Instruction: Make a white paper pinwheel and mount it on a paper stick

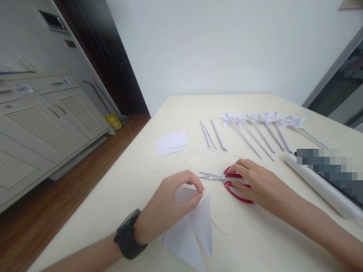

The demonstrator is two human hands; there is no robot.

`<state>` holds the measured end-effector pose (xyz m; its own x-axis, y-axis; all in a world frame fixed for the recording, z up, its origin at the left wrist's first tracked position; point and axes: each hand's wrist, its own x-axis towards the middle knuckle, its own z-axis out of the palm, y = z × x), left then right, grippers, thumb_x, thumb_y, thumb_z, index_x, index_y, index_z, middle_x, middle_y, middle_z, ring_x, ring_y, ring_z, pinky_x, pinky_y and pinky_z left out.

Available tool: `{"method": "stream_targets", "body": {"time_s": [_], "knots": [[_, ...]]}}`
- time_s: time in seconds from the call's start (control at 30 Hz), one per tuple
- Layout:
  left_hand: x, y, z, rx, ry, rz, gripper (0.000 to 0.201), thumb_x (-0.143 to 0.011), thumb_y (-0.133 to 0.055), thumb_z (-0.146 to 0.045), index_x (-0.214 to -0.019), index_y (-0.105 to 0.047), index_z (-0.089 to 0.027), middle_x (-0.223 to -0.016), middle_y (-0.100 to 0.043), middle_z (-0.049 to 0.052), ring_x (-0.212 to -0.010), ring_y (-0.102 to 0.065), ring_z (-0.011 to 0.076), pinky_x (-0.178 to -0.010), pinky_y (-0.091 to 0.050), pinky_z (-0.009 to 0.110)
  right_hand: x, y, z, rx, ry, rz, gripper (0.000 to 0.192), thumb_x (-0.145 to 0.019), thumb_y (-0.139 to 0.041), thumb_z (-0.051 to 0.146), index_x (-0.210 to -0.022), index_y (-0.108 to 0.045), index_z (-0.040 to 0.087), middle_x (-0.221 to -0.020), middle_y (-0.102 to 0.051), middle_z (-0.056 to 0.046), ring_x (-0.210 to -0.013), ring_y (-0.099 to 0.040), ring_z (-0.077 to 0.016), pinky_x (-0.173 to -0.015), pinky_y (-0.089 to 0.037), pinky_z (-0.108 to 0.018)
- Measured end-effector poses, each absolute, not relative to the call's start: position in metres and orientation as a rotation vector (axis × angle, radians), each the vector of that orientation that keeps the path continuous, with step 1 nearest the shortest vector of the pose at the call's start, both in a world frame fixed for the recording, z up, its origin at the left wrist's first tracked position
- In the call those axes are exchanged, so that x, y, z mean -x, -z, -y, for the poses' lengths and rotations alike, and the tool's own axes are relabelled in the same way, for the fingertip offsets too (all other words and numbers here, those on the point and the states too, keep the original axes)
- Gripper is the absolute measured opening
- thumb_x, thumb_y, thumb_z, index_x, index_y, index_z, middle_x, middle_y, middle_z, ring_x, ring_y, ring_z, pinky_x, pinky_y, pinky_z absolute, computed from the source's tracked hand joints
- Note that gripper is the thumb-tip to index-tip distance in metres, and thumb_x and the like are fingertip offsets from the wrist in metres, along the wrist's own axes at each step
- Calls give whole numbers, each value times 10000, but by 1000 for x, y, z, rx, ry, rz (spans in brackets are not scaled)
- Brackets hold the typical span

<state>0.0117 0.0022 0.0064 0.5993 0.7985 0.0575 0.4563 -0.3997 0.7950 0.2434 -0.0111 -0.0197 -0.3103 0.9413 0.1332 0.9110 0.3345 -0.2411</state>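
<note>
Nearest the lens, the left hand (170,204), with a black watch (129,234) on its wrist, pinches a corner of a folded white paper sheet (195,230) between thumb and fingertips; the sheet lies on the cream table (255,241) with its flaps standing up a little. Just beyond and to the right, the right hand (255,183) rests on the red handles of a pair of scissors (227,181), fingers curled over the loops; the blades are closed and point left, flat on the table, their tips close to the left hand's fingers. Thin paper slivers (204,153) are scattered near the blades. Farther off lie a small stack of white paper squares (171,143), three rolled paper sticks (211,134), and a row of finished white paper pinwheels (261,124) side by side. At the right edge lies a long white tray (320,185)
</note>
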Motion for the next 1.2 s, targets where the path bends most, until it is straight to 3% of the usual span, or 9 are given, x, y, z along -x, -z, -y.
{"method": "stream_targets", "body": {"time_s": [0.27, 0.47, 0.6, 0.73, 0.83, 1.03, 1.2], "knots": [[-9, -6, -4, -2055, -614, -960, 133, -747, -487, -66, -738, -572, -169, -857, -606, 39, -843, -557, 174, -802, -428, 302, -245, 21, 8, 1659, -221, 2360, 188, -776, -525, 234, -954, -586, 227, -916, -584, -52, -817, -561, -199, -667, -458, -312], [-7, 4, -10, -2041, -712, -940, 107, -791, -487, -128, -759, -579, -174, -881, -600, 33, -870, -552, 167, -821, -416, 290, -241, 25, 9, 1749, -203, 2291, 116, -746, -530, 295, -779, -563, 189, -792, -573, -54, -706, -539, -207, -581, -425, -317], [-5, 7, -12, -1987, -741, -947, 94, -801, -500, -164, -761, -585, -172, -883, -603, 39, -864, -553, 169, -818, -419, 291, -240, 24, 10, 1758, -255, 2205, 120, -731, -533, 295, -787, -554, 191, -785, -583, -54, -690, -539, -205, -574, -417, -315], [-4, 6, -11, -1931, -804, -959, 94, -802, -523, -211, -743, -584, -169, -844, -603, 41, -798, -543, 164, -744, -430, 286, -235, 17, 13, 1729, -395, 2068, 175, -759, -508, 303, -897, -522, 197, -775, -594, -42, -622, -545, -175, -513, -416, -284], [-4, 4, -9, -1910, -861, -947, 99, -806, -524, -218, -742, -583, -171, -854, -602, 45, -801, -532, 165, -736, -420, 288, -227, 10, 17, 1649, -536, 1997, 191, -773, -506, 281, -951, -475, 222, -810, -592, -21, -656, -556, -162, -558, -445, -287], [-6, 4, -6, -1853, -884, -920, 103, -796, -514, -186, -738, -596, -162, -852, -601, 55, -805, -534, 169, -736, -423, 292, -219, 9, 21, 1469, -871, 1928, 90, -795, -493, 253, -857, -432, 230, -861, -564, -9, -753, -569, -144, -636, -487, -266], [-6, 5, -5, -1854, -856, -910, 86, -795, -516, -164, -762, -595, -159, -864, -594, 46, -787, -524, 153, -703, -414, 270, -215, 11, 23, 1393, -1064, 1858, 195, -738, -574, 232, -824, -399, 233, -794, -513, 24, -691, -559, -138, -566, -469, -249]]}}
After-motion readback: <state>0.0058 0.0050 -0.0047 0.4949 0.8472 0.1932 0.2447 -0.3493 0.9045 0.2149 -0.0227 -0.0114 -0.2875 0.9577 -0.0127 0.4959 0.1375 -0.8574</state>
